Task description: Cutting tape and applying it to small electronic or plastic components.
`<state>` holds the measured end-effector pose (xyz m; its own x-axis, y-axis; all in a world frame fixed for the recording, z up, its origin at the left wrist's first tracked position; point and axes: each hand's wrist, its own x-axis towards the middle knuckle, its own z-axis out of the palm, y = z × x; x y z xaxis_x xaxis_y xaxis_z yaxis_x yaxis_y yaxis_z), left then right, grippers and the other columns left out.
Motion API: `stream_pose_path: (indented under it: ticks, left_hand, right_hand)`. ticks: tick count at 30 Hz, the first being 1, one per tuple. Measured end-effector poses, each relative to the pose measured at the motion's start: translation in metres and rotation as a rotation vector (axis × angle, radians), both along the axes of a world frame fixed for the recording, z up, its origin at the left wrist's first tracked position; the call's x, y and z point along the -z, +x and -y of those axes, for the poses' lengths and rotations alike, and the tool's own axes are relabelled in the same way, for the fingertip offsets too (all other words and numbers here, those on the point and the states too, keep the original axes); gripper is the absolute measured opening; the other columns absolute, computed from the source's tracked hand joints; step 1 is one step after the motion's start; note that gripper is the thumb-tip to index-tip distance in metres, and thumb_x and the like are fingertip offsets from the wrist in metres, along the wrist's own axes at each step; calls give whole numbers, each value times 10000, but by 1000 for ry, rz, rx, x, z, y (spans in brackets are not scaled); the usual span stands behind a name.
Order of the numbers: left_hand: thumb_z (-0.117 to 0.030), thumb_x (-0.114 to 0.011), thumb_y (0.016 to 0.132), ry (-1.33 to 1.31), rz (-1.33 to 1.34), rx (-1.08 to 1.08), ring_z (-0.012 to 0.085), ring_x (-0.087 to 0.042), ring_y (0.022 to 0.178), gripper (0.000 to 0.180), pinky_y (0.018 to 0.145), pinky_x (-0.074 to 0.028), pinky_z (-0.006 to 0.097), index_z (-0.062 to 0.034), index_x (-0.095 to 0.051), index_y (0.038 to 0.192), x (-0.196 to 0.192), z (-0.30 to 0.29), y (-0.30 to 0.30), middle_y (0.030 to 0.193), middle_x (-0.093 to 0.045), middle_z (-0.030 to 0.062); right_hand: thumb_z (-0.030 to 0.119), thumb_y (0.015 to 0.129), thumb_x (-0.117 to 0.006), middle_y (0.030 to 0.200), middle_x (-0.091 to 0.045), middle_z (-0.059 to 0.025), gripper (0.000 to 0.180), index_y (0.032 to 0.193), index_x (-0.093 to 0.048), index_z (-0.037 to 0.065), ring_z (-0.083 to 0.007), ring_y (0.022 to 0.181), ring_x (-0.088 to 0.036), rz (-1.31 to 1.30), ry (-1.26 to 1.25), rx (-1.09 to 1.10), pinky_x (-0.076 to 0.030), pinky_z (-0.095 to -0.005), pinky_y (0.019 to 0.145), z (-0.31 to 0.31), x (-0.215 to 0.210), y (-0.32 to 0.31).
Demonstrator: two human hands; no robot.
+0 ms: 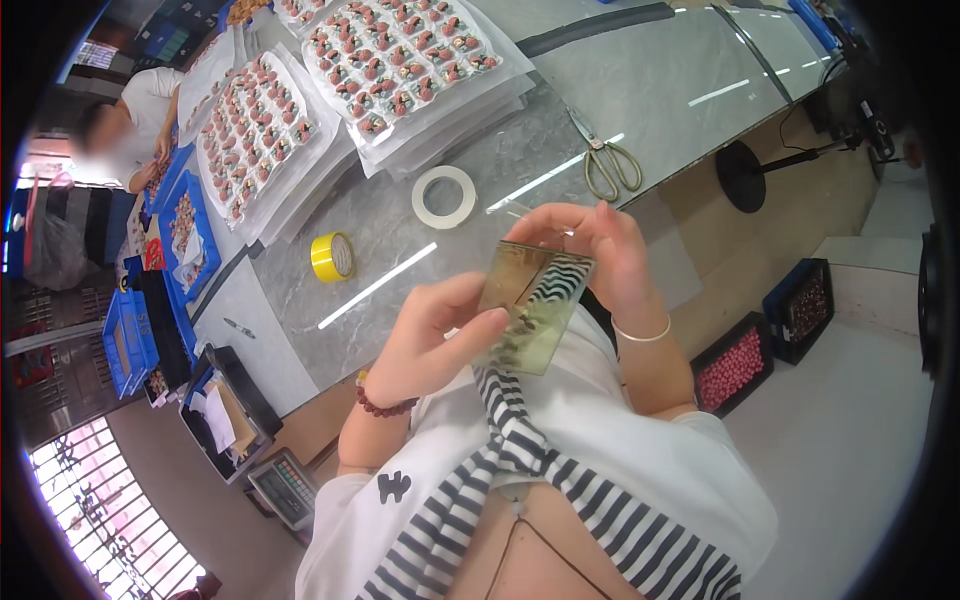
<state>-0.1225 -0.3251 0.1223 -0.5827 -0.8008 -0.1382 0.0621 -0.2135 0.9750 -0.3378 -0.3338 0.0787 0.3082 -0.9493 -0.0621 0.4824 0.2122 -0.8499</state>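
My left hand (425,345), with a dark red bead bracelet at the wrist, grips a thin rectangular glossy pane (540,335) by its left side, thumb on its face. The pane is tilted in front of my chest and looks mirror-like, showing black and white stripes and a pale greenish area. At the pane's far edge is my right hand (615,262), a pale bangle at its wrist. Its fingers are bent together around a small shiny spot. What they hold there, and whether they touch the pane, I cannot make out.
On the grey table lie a yellow tape roll (332,257), a white tape roll (444,197), scissors (606,165) and stacked sheets (400,60) of small reddish pieces. Blue trays (190,240) line the left. Another person (150,115) works far left. A bin of pink pieces (735,370) stands right.
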Motion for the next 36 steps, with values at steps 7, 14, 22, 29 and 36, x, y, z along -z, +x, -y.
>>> stream_pose_path:
  ticks: [7, 14, 22, 29, 36]
  left_hand:
    - [-108, -583, 897, -58, 115, 112, 40, -476, 619, 164, 547, -414, 228, 56, -583, 888, -3, 2, 0, 674, -561, 25]
    - [-101, -586, 890, -93, 147, 28, 39, -421, 593, 164, 516, -376, 228, 55, -563, 848, 4, 2, -3, 636, -493, 13]
    - [-98, -601, 876, -182, 249, -44, 76, -371, 529, 165, 480, -343, 247, 40, -544, 804, 7, 6, -2, 580, -428, 51]
    - [-92, -608, 861, -298, 236, -89, 131, -445, 487, 162, 484, -379, 264, 39, -544, 791, 5, 5, -2, 570, -462, 81]
    - [-84, -604, 858, -331, 302, -5, 149, -482, 475, 145, 487, -405, 273, 46, -557, 813, -2, 7, 0, 573, -482, 100]
  right_hand:
    - [388, 947, -447, 921, -660, -126, 457, 1075, -591, -26, -221, 854, -625, 165, 20, -32, -472, -338, 824, 20, -10, -8]
    - [54, 843, -617, 844, -653, -62, 86, 914, -623, 6, -115, 789, -599, -32, -204, 248, -462, -263, 758, 20, -31, -10]
    - [116, 812, -659, 924, -614, -37, 133, 876, -607, 11, -117, 875, -537, -285, -350, 767, -402, -249, 774, 13, -50, 21]
    - [460, 938, -393, 940, -686, -127, 556, 961, -654, -31, -192, 841, -639, -96, 129, -177, -480, -337, 814, 33, 17, -16]
    - [420, 936, -429, 933, -683, -154, 525, 942, -656, -53, -221, 810, -649, 45, 192, -122, -498, -341, 823, 40, -17, 6]
